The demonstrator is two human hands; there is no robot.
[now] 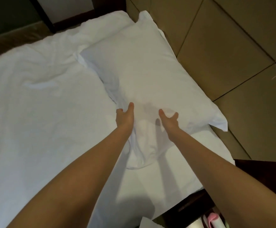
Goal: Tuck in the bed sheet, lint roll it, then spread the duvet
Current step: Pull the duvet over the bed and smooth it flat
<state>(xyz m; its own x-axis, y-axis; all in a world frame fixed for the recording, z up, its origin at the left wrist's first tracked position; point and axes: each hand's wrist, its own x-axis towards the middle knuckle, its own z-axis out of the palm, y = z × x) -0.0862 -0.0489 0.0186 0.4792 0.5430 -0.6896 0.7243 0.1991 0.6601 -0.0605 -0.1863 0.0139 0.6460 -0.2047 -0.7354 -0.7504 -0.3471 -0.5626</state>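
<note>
Bedding fills most of the frame. A crumpled white duvet (40,99) covers the left half and runs out of view at the left and bottom edges. Its right border touches a plump white rectangular pillow (142,66), which lies slanted from upper centre to right of centre.

A tan padded panel headboard (224,38) takes up the upper right, and the pillow's far long side lies just beside it. The pillow's right corner hangs past the mattress edge against these panels.

A smooth white bed sheet (150,183) lies bare in the lower centre, between the duvet and the mattress edge. That strip is the only uncovered stretch of mattress. A dark wooden furniture piece (257,167) stands beside that edge at lower right.

Two bare forearms reach up from the bottom, well apart at the elbows and closer at the wrists. The left hand (125,116) grips the pillow's near end, its thumb on top and the fingers buried in bunched fabric. The right hand (168,120) pinches a fold of pillowcase between thumb and fingers, which are only partly visible.

A small pink and white object (213,219) at the bottom right is cut off and cannot be identified.
</note>
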